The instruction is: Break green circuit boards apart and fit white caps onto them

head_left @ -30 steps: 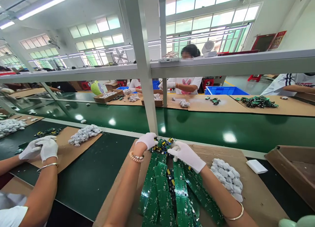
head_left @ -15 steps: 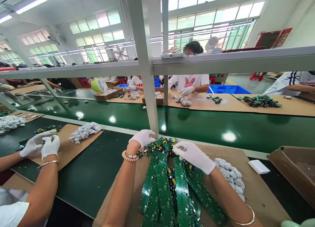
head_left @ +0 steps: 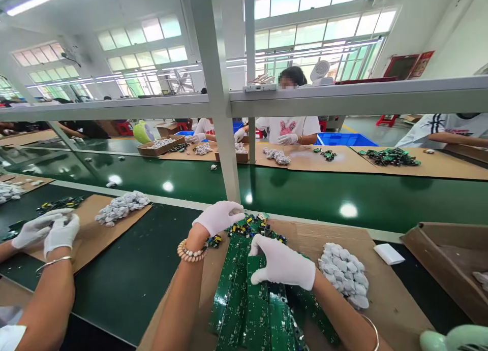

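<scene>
A: Which step is in hand?

B: Judging by the hands, sorting or arranging circuit boards. The long green strips (head_left: 257,310) lie side by side on the near part of the cardboard sheet (head_left: 308,231), and a heap of small boards (head_left: 247,225) with yellow parts sits at their far end.

A: And the grip?

B: The right hand (head_left: 284,262) is over the strips, thumb and forefinger spread apart, with a strip's far end showing between them. The left hand (head_left: 219,218) is curved at the heap's left edge; I can't tell whether its fingertips hold a board.

A: What does the next move call for?

B: I'd say a light pinch on one strip's edges, without dragging the overlapping neighbours along.

A: Where are the edges?

B: On the far side, the upright post (head_left: 224,153) stands just beyond the left hand, and the green belt (head_left: 305,193) runs past the sheet. To the right, a pile of white pieces (head_left: 343,275) sits near the right forearm, with a cardboard box (head_left: 438,275) farther right.

A: Any open room?

B: Mostly left, over the dark worktop (head_left: 129,259), up to a co-worker's gloved hands (head_left: 63,234).
</scene>
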Tool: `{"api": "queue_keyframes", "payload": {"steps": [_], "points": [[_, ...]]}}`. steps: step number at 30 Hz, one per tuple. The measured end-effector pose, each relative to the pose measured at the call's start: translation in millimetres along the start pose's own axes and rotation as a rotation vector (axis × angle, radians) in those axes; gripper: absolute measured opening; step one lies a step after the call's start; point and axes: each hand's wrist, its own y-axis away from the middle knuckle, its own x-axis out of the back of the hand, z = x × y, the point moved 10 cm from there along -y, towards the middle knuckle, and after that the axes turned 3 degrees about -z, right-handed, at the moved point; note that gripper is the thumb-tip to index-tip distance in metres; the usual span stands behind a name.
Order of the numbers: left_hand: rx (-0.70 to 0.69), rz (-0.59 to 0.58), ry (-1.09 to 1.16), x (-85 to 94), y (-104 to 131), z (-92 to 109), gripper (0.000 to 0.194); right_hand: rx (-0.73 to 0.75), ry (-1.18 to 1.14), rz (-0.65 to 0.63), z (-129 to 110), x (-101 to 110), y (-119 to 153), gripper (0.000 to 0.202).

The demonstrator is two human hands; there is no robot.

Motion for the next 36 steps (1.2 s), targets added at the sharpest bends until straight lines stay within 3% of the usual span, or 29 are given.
{"api": "queue_keyframes", "payload": {"steps": [3,7,11,14,17,23,25,30,33,36], "points": [[-0.178,-0.158,0.21,-16.0,5.2,26.1,0.052,-0.021,-0.179,0.003,-0.5,19.9,11.6,0.041],[-0.307,-0.49,0.5,-50.9,19.5,60.9,0.069,-0.039,-0.502,0.145,10.0,56.5,22.6,0.028],[-0.346,-0.566,0.577,-77.5,21.1,88.9,0.055,0.005,-0.763,0.436,29.8,97.9,38.6,0.023],[-0.256,-0.622,0.825,-93.9,16.4,99.7,0.045,0.018,-0.629,0.667,37.5,123.7,56.5,0.033],[-0.214,-0.53,0.861,-87.6,8.8,94.4,0.042,0.051,-0.343,0.647,27.7,129.2,60.1,0.038],[-0.183,-0.375,0.409,-63.4,9.8,67.5,0.039,-0.014,-0.132,0.494,30.5,109.9,45.7,0.025],[-0.101,-0.303,0.292,-58.2,8.2,57.5,0.04,-0.015,-0.123,0.53,31.2,104.7,39.7,0.024],[0.046,-0.071,-0.051,-41.3,2.4,48.6,0.039,0.007,-0.015,0.767,30.4,101.1,31.0,0.025],[0.123,0.021,-0.183,-33.7,0.5,44.7,0.038,-0.064,0.041,0.773,39.2,94.0,20.7,0.026],[0.136,0.014,-0.209,-32.3,-0.5,40.3,0.036,-0.078,-0.008,0.706,46.5,86.0,10.0,0.026]]}}
